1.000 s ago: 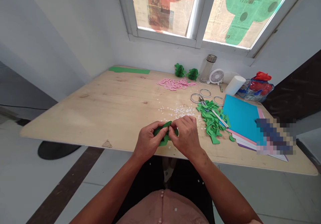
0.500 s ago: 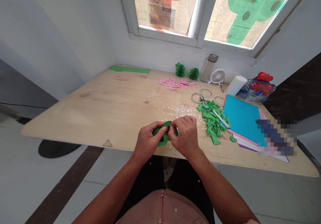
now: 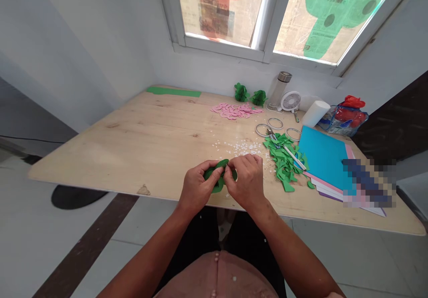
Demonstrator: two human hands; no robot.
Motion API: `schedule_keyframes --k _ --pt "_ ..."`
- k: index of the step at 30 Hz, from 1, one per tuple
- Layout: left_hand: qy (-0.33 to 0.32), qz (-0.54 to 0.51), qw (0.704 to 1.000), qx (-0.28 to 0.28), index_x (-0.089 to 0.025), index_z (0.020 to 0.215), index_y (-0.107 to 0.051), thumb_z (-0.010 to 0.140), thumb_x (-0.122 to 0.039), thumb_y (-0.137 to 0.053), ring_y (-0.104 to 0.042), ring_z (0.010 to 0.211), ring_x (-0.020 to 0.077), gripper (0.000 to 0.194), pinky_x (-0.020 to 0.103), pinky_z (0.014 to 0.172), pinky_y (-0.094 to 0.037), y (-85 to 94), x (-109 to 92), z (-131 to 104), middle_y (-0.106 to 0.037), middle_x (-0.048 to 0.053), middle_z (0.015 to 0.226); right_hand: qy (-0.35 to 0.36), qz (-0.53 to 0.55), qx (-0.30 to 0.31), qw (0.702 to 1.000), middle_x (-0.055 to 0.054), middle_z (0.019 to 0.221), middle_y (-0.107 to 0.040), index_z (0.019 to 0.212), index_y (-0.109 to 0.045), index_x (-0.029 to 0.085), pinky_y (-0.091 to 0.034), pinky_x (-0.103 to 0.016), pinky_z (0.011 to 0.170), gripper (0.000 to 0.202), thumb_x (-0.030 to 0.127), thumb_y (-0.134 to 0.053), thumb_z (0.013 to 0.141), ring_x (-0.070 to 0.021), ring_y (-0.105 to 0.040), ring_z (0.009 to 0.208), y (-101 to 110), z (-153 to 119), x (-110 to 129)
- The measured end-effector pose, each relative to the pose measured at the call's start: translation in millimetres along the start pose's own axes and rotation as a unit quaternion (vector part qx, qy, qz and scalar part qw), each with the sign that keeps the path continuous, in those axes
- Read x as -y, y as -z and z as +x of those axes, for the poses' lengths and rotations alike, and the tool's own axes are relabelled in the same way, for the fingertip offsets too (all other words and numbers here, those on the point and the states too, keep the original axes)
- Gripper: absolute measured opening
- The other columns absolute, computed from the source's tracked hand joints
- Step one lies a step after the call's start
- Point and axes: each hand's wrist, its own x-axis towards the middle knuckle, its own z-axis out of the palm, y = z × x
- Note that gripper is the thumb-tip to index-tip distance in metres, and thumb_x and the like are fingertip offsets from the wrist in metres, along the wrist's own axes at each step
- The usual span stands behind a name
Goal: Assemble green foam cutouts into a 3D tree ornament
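Near the table's front edge, both hands are closed on a green paper cutout with several layers. My left hand grips its left side, thumb on top. At its right edge, my right hand pinches with thumb and fingertips; the exact pinch point is partly hidden. Small white paper bits lie scattered just beyond the hands. To the right is a heap of green paper scraps, with a white pen and a small metal tool lying on it.
Pink paper cutouts and two green paper ornaments sit at the back of the table. A bottle, small fan, white roll, metal rings and coloured sheets stand or lie at right.
The green paper cutout has tilted slightly between my hands. Both hands keep their grip in nearly the same place.
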Motion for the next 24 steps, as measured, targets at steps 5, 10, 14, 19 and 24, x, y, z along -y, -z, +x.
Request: schedule_keyframes --k 5,10,14,19,24 --pt "0.043 -0.033 0.999 -0.005 -0.017 0.084 -0.072 0.070 -0.037 -0.067 -0.064 0.074 0.0188 0.025 0.026 0.066 -0.051 0.2 0.6 1.6 -0.072 0.003 0.080 -0.015 0.050 -0.013 0.999 -0.001 0.069 -0.063 0.069 -0.054 0.019 -0.032 -0.035 0.080 0.010 0.015 -0.053 0.078 -0.0177 -0.054 0.073 -0.7 0.0 -3.0" --pt "0.123 -0.126 0.984 -0.001 -0.013 0.083 -0.071 0.063 -0.041 -0.073 -0.058 0.060 0.0142 0.035 0.022 0.051 -0.047 4.2 2.2 5.2 -0.070 0.005 0.074 -0.056 0.089 -0.014 0.994 0.000 0.069 -0.064 0.068 -0.053 0.020 -0.034 -0.035 0.080 0.011 0.016 -0.052 0.079 -0.0171 -0.055 0.072 5.5 -9.2 -24.3" --pt "0.156 -0.199 0.967 0.010 -0.011 0.080 -0.070 0.060 -0.041 -0.077 -0.055 0.056 0.0123 0.037 0.021 0.048 -0.044 6.0 3.1 8.3 -0.069 0.006 0.072 -0.099 0.065 0.001 0.993 0.000 0.066 -0.062 0.067 -0.053 0.020 -0.035 -0.036 0.082 0.011 0.018 -0.053 0.077 -0.0180 -0.056 0.069 5.9 -19.5 -48.3" --pt "0.184 -0.232 0.954 0.036 -0.012 0.076 -0.070 0.060 -0.039 -0.077 -0.053 0.054 0.0104 0.032 0.019 0.046 -0.041 4.5 -2.5 9.6 -0.069 0.007 0.074 -0.104 0.100 0.018 0.989 -0.002 0.080 -0.067 0.075 -0.058 0.021 -0.035 -0.036 0.083 0.012 0.012 -0.049 0.075 -0.0197 -0.059 0.082 4.0 -22.3 -57.1" --pt "0.190 -0.240 0.950 0.064 -0.012 0.074 -0.070 0.062 -0.037 -0.076 -0.055 0.058 0.0122 0.028 0.020 0.049 -0.042 4.1 -7.4 8.2 -0.068 0.007 0.073 -0.103 0.126 0.044 0.986 -0.002 0.080 -0.069 0.070 -0.059 0.022 -0.036 -0.037 0.084 0.013 0.019 -0.051 0.079 -0.0212 -0.060 0.084 0.4 -20.8 -52.9"
